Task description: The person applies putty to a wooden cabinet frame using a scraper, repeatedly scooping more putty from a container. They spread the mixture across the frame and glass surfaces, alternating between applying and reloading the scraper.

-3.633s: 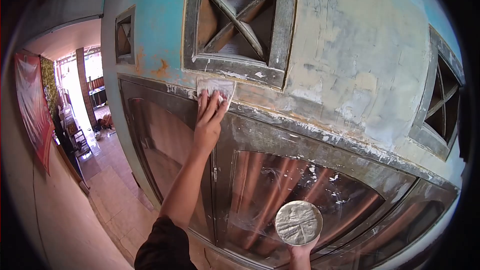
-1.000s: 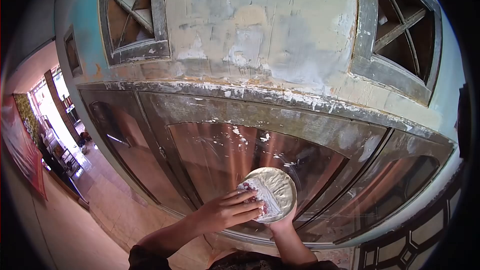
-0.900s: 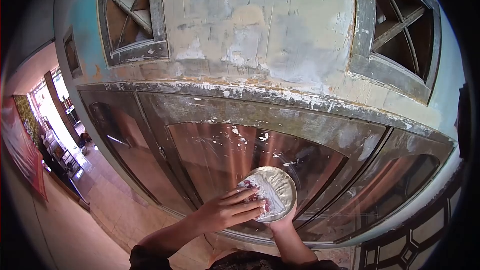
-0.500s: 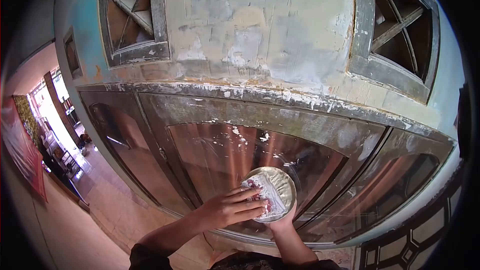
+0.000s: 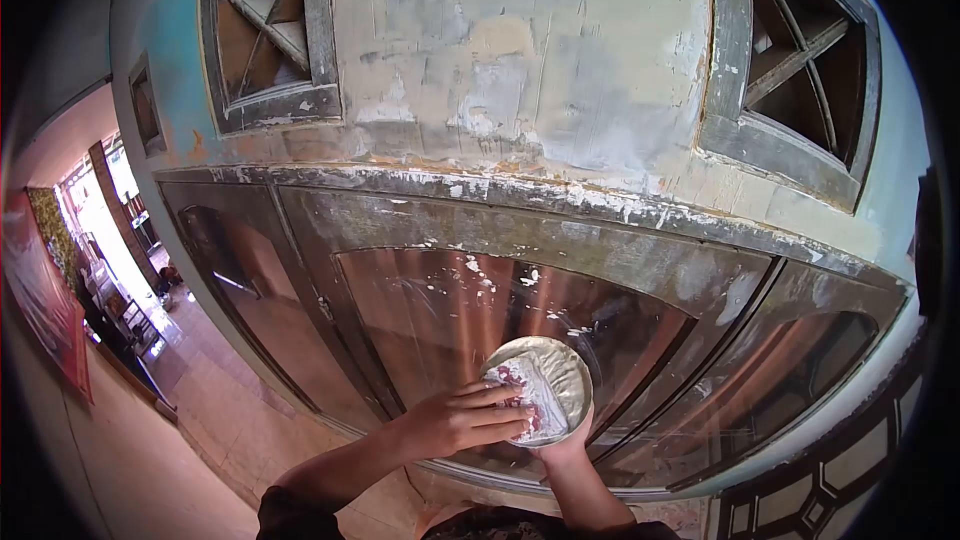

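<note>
In the head view my right hand (image 5: 568, 448) grips a round, shallow dish (image 5: 582, 360) from below and at its right side. A smooth, pale, creamy paste with ridges lies in the dish. My left hand (image 5: 465, 420) reaches in from the left and holds a flat putty spreader (image 5: 548, 402) against the paste. White smears cover the spreader, and red patches show near my fingertips. Its far edge rests in the paste, and my fingers lie across its near face. My left thumb is hidden.
Just beyond the dish stands a brown wooden window frame (image 5: 600, 240) with white-spattered glass (image 5: 480, 290). Above it, the wall (image 5: 520, 70) is patched and scraped. Two wooden vents (image 5: 265, 35) flank this wall. A tiled floor (image 5: 215, 380) leads to a bright doorway at left.
The spreader has shifted slightly across the paste, with its far edge now a little lower. Both hands and the dish stay in nearly the same place.
</note>
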`<action>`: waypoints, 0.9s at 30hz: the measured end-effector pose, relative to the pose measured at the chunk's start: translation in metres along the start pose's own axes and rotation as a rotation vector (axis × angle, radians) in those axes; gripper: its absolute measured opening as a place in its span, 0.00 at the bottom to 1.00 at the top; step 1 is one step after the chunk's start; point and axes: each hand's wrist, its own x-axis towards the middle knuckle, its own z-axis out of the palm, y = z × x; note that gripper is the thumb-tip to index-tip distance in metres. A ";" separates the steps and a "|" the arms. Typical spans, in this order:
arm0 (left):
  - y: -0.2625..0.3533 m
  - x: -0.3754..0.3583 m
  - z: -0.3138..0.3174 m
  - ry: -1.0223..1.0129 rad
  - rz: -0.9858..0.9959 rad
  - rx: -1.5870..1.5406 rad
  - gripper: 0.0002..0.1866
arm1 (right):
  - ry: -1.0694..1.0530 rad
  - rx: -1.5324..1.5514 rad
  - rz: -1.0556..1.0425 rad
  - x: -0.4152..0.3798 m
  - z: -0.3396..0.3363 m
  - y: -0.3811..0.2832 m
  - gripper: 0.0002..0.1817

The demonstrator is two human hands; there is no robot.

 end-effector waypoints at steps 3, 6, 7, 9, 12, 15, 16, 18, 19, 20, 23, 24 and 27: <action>0.001 -0.001 -0.002 0.007 0.001 0.035 0.19 | 0.024 -0.014 -0.013 0.002 -0.002 0.000 0.36; 0.004 0.001 -0.004 0.060 -0.022 0.015 0.18 | 0.050 0.004 -0.002 0.003 -0.002 -0.002 0.36; 0.004 0.001 -0.002 0.060 -0.021 0.014 0.18 | 0.050 0.004 -0.003 0.003 -0.004 -0.002 0.36; 0.001 -0.001 0.002 0.015 -0.015 -0.016 0.19 | 0.042 0.002 -0.023 0.003 -0.007 -0.001 0.36; -0.001 -0.007 0.006 0.036 -0.024 -0.018 0.20 | 0.094 -0.107 -0.052 0.003 -0.004 0.001 0.36; 0.002 -0.006 0.002 0.130 -0.032 -0.049 0.20 | 0.122 -0.043 0.017 0.002 -0.014 0.003 0.39; 0.001 -0.008 0.002 0.136 -0.038 -0.056 0.19 | 0.096 -0.021 0.053 0.003 -0.017 0.003 0.41; 0.000 -0.012 0.004 0.156 -0.052 -0.060 0.18 | 0.088 0.016 0.077 0.003 -0.014 0.006 0.41; -0.001 -0.013 0.004 0.168 -0.050 -0.083 0.17 | 0.091 0.059 0.079 0.002 -0.009 0.008 0.41; 0.000 -0.015 0.002 0.153 -0.034 -0.055 0.16 | 0.079 0.018 0.050 0.002 -0.007 0.011 0.39; 0.001 -0.025 0.007 0.088 -0.039 -0.026 0.15 | 0.058 -0.046 0.053 0.005 -0.016 0.013 0.39; 0.002 -0.027 0.008 0.095 -0.062 -0.029 0.16 | 0.061 -0.051 0.044 0.007 -0.015 0.015 0.39; 0.002 -0.030 0.001 0.192 -0.079 -0.048 0.16 | 0.056 -0.017 0.086 0.008 -0.008 0.019 0.39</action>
